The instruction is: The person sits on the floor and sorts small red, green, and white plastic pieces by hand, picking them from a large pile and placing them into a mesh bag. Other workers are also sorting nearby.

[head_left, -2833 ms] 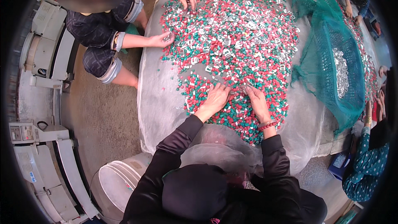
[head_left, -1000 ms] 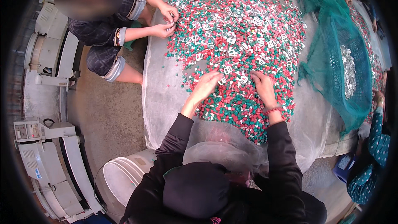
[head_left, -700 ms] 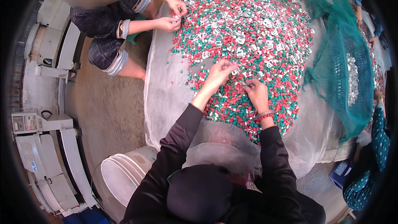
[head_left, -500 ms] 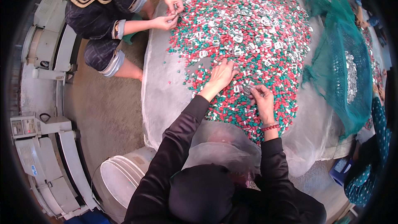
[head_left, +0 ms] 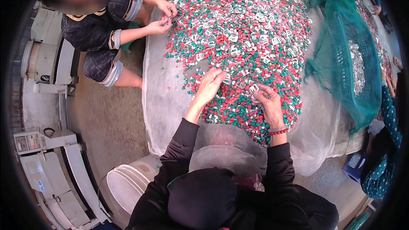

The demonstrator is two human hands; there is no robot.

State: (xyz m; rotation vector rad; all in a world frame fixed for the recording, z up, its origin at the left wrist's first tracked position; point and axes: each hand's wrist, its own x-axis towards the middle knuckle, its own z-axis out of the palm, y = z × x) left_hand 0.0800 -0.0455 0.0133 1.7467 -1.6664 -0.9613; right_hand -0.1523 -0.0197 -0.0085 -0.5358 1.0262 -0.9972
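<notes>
A wide heap of small red, green and white pebble-like pieces covers a sheeted table, with silvery buckles scattered through it. My right hand, wearing a red beaded bracelet, pinches a silvery buckle between thumb and fingers, just above the near part of the heap. To its left, my left hand reaches over the heap with its fingers bent together. Their tips meet the edge of another buckle; part of the grip is hidden by the hand.
Translucent sheeting drapes the table. Green netting covers a basket of buckles at right. Another person's hands work at the heap's far left edge. A white bucket stands below left; grey machines line the left.
My left hand has drawn back left and nearer, its fingers at a buckle. My right hand now shows a single buckle turned up in its pinch. The whole view has shifted slightly.
</notes>
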